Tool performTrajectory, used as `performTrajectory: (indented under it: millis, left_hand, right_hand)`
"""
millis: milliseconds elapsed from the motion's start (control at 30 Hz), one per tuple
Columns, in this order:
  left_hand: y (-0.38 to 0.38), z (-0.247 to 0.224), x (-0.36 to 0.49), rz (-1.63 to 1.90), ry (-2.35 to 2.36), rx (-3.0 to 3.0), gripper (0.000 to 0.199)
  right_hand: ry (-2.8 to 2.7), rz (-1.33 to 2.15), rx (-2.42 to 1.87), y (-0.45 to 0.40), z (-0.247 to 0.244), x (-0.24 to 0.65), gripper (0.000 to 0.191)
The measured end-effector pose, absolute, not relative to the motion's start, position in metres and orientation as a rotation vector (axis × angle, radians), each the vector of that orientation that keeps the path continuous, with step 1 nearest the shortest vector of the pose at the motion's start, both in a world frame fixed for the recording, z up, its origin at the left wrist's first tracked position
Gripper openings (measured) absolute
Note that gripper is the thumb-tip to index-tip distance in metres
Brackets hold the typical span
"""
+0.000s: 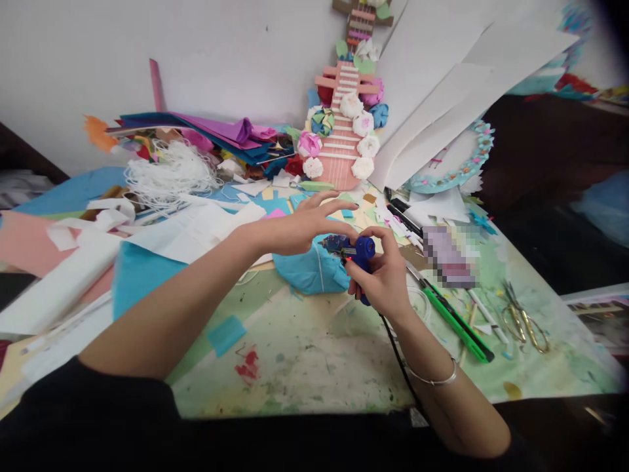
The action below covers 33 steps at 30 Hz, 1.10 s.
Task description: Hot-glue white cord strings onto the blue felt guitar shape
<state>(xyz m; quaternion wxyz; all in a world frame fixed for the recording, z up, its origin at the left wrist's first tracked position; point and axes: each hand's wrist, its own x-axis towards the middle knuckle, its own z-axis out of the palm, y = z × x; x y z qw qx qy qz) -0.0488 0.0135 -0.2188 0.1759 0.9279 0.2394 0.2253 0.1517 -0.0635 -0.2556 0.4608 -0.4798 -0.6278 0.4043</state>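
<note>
Pointing toward the left hand (304, 229), a blue glue gun (362, 249) is gripped in the right hand (386, 275). The left hand is held open, fingers spread, right by the nozzle; can't tell if the gun's being touched. Just below both hands, a turquoise bundle (297, 270) is crossed by white string (321, 270). Gold scissors (523, 321) can be spotted right of the right hand.

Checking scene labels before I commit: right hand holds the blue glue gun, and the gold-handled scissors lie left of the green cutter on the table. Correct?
One error: the gold-handled scissors lie to the right of the green cutter, as the head view shows. The rest stands: the right hand holds the blue glue gun.
</note>
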Motion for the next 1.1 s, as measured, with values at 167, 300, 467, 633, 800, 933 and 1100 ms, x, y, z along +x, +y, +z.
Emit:
performTrajectory:
  millis: [167,300,467,633,800,933,1100]
  left_hand:
    - [0.021,-0.228,-0.048,0.581,0.703,2.676,0.072]
    - [0.023,-0.235,-0.046,0.605,0.714,2.712,0.065]
    - [0.031,-0.24,-0.043,0.704,0.711,2.648,0.058]
    - [0.034,-0.244,-0.041,0.657,0.699,2.63,0.066]
    - [0.035,-0.245,-0.04,0.651,0.696,2.651,0.068]
    - [0.038,-0.247,-0.039,0.654,0.679,2.646,0.07]
    - [0.04,-0.25,-0.038,0.666,0.673,2.654,0.067]
  right_hand:
    - [-1.544,0.994,-1.201,-0.061,-0.258,0.151,0.037]
    - [-1.537,1.004,-1.21,-0.059,-0.26,0.15,0.037]
    - [-1.527,1.015,-1.203,-0.056,-0.262,0.148,0.037]
    - [-1.521,1.044,-1.203,-0.055,-0.261,0.147,0.037]
    - [-1.503,1.044,-1.195,-0.055,-0.26,0.146,0.037]
    - [-1.498,1.052,-1.193,-0.056,-0.261,0.145,0.037]
    - [-1.495,1.062,-1.186,-0.056,-0.262,0.146,0.038]
